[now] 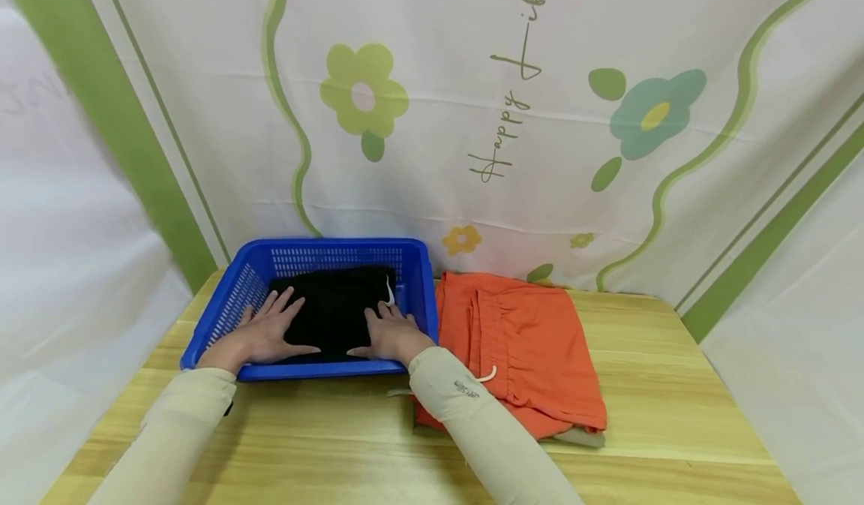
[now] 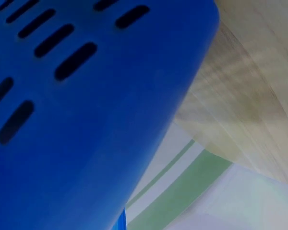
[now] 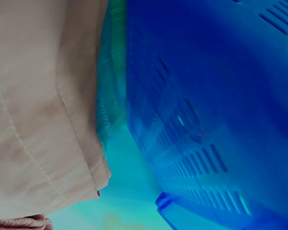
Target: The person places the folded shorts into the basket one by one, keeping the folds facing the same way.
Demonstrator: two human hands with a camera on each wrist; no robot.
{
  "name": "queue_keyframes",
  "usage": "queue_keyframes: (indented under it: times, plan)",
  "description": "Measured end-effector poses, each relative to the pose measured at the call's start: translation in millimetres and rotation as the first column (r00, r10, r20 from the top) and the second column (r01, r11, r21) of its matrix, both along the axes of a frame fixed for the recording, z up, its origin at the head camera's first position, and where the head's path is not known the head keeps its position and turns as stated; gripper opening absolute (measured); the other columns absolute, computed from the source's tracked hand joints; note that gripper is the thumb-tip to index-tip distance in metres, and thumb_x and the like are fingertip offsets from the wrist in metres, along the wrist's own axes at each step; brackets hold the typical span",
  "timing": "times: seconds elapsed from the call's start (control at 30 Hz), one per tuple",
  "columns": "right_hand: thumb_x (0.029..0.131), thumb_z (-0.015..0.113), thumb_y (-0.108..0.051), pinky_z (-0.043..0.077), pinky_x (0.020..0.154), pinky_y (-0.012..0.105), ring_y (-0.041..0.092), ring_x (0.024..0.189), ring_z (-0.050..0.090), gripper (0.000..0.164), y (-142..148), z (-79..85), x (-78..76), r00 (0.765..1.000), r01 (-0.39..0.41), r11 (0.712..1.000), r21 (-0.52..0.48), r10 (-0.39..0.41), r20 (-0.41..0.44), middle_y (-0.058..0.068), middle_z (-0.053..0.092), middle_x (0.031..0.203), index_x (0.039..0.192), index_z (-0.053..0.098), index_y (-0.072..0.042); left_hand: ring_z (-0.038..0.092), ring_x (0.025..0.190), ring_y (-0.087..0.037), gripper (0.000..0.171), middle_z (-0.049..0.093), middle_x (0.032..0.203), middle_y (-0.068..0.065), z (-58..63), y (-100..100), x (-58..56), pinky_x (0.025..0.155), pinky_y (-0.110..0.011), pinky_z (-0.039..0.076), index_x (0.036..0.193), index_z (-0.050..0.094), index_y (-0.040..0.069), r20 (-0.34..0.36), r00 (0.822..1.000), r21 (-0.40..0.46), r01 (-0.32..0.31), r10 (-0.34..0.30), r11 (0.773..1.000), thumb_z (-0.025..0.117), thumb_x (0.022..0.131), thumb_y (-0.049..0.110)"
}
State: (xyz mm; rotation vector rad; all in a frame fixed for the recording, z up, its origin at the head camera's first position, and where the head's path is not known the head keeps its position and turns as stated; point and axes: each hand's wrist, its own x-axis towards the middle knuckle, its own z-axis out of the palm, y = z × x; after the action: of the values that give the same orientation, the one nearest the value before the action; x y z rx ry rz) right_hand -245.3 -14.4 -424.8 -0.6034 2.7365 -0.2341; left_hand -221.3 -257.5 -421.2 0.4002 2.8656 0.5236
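A folded black garment (image 1: 331,310) with a white drawstring lies inside a blue plastic basket (image 1: 337,371). My left hand (image 1: 263,336) rests on the left part of the black garment, fingers spread and thumb pointing inward. On its right part lies my right hand (image 1: 391,336), with the fingers extended beside the white drawstring. Both wrists cross the basket's near rim. The left wrist view shows only the slotted outside of the basket (image 2: 86,134) close up, and the right wrist view shows its slotted wall (image 3: 192,120); neither shows a hand.
Right of the basket, folded orange shorts (image 1: 540,347) with a white drawstring lie on the wooden table (image 1: 675,385). Olive-grey cloth (image 1: 580,437) peeks out beneath them. A white curtain (image 1: 432,190) with printed flowers hangs behind the table.
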Motion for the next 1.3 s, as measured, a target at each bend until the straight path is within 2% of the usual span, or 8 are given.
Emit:
queue_keyframes:
  times: [0.2, 0.3, 0.43, 0.63, 0.8, 1.0, 1.13, 1.3]
  plan:
    - [0.097, 0.063, -0.053, 0.038, 0.112, 0.054, 0.031, 0.139, 0.045, 0.069, 2.8, 3.3, 0.5, 0.988, -0.044, 0.996, -0.071, 0.033, -0.151, 0.011, 0.05, 0.149, 0.151, 0.048, -0.012, 0.013, 0.145, -0.057, 0.105, 0.021, 0.159, -0.035, 2.6, 2.8, -3.8, 0.105, -0.081, 0.011, 0.153, 0.037, -0.007, -0.066, 0.997, 0.038, -0.033, 0.036, 0.999, 0.075, 0.083, 0.062]
    - [0.099, 0.064, -0.048, 0.048, 0.102, 0.049, 0.029, 0.126, 0.056, 0.059, 4.4, 5.5, 1.1, 0.97, -0.067, 0.991, -0.113, 0.039, -0.239, 0.01, 0.059, 0.138, 0.144, 0.056, -0.012, 0.018, 0.144, -0.057, 0.097, 0.025, 0.157, -0.036, 6.3, 4.7, -4.2, 0.105, -0.08, 0.014, 0.152, 0.039, -0.005, -0.108, 0.993, 0.041, -0.036, 0.041, 0.998, 0.073, 0.087, 0.059]
    - [0.099, 0.065, -0.041, 0.055, 0.09, 0.044, 0.027, 0.112, 0.063, 0.049, 7.6, 10.5, 4.7, 0.957, -0.085, 0.98, -0.178, 0.031, -0.288, 0.009, 0.066, 0.126, 0.138, 0.063, -0.012, 0.024, 0.142, -0.055, 0.084, 0.03, 0.156, -0.035, 13.2, 10.5, -2.6, 0.107, -0.077, 0.017, 0.152, 0.041, -0.003, -0.166, 0.986, 0.05, -0.025, 0.033, 0.998, 0.071, 0.093, 0.049]
    - [0.099, 0.067, -0.037, 0.056, 0.087, 0.04, 0.025, 0.108, 0.065, 0.042, 14.8, 22.6, 15.6, 0.949, -0.131, 0.967, -0.217, 0.059, -0.308, 0.006, 0.07, 0.118, 0.132, 0.067, -0.011, 0.033, 0.139, -0.055, 0.073, 0.036, 0.153, -0.034, 28.7, 25.0, 5.9, 0.109, -0.073, 0.024, 0.15, 0.045, -0.003, -0.257, 0.966, 0.068, 0.005, 0.013, 0.998, 0.071, 0.095, 0.037]
    - [0.099, 0.067, -0.036, 0.056, 0.087, 0.039, 0.023, 0.107, 0.066, 0.038, 23.3, 32.0, 24.5, 0.925, -0.173, 0.959, -0.225, 0.08, -0.371, 0.004, 0.072, 0.116, 0.128, 0.069, -0.011, 0.034, 0.138, -0.053, 0.071, 0.037, 0.153, -0.032, 38.2, 34.9, 15.2, 0.109, -0.071, 0.027, 0.151, 0.043, -0.001, -0.284, 0.959, 0.071, 0.009, 0.012, 0.997, 0.071, 0.096, 0.034]
    - [0.099, 0.067, -0.034, 0.056, 0.084, 0.039, 0.022, 0.104, 0.065, 0.036, 38.7, 43.5, 31.8, 0.9, -0.184, 0.946, -0.267, 0.052, -0.434, 0.004, 0.073, 0.11, 0.125, 0.07, -0.011, 0.039, 0.137, -0.051, 0.069, 0.042, 0.15, -0.03, 44.5, 45.4, 25.4, 0.107, -0.07, 0.031, 0.151, 0.044, -0.001, -0.342, 0.94, 0.089, 0.036, -0.003, 0.995, 0.072, 0.096, 0.031]
    - [0.099, 0.067, -0.034, 0.055, 0.082, 0.039, 0.021, 0.1, 0.063, 0.036, 50.5, 51.9, 38.0, 0.897, -0.172, 0.938, -0.302, 0.023, -0.441, 0.003, 0.071, 0.111, 0.127, 0.069, -0.011, 0.042, 0.135, -0.049, 0.068, 0.044, 0.149, -0.028, 48.7, 54.5, 32.2, 0.106, -0.068, 0.034, 0.15, 0.045, 0.0, -0.379, 0.925, 0.112, 0.054, -0.007, 0.992, 0.072, 0.096, 0.029]
    - [0.099, 0.068, -0.034, 0.055, 0.085, 0.041, 0.023, 0.105, 0.063, 0.038, 64.6, 58.6, 43.8, 0.891, -0.161, 0.928, -0.337, -0.01, -0.453, 0.005, 0.07, 0.117, 0.13, 0.068, -0.012, 0.044, 0.134, -0.046, 0.067, 0.046, 0.148, -0.025, 51.9, 66.8, 39.9, 0.104, -0.067, 0.037, 0.15, 0.046, 0.001, -0.416, 0.909, 0.135, 0.071, -0.009, 0.988, 0.073, 0.095, 0.027]
